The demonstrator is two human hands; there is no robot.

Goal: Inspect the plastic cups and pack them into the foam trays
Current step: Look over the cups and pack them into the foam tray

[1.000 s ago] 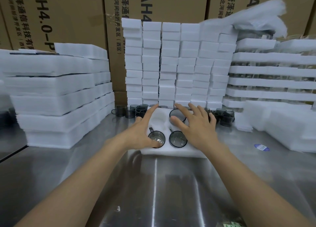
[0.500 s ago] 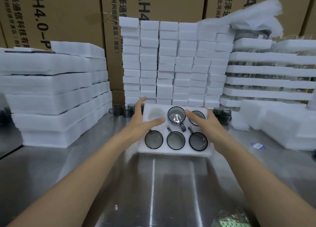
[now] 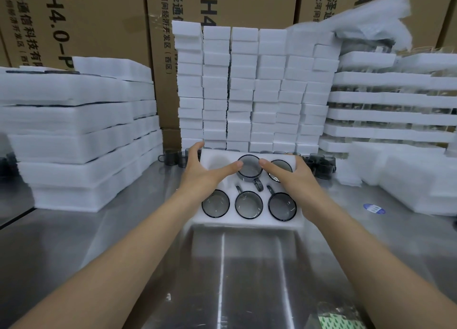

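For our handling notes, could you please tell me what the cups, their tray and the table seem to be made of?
Cups: apparently smoky grey clear plastic, glossy; the foam shows through their bottoms. Tray: white foam, matte, with soft cut edges round the pockets. Table: probably stainless steel, brushed; it gives streaky reflections.

Foam tray [image 3: 247, 221], stacks [image 3: 74, 140] on steel table [image 3: 148, 266]

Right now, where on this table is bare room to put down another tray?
Bare steel table lies in front of the foam tray, and to its left up to the left foam stack. In the tray, only the back-left pocket is free. Behind it is crowded: loose cups against the foam blocks.
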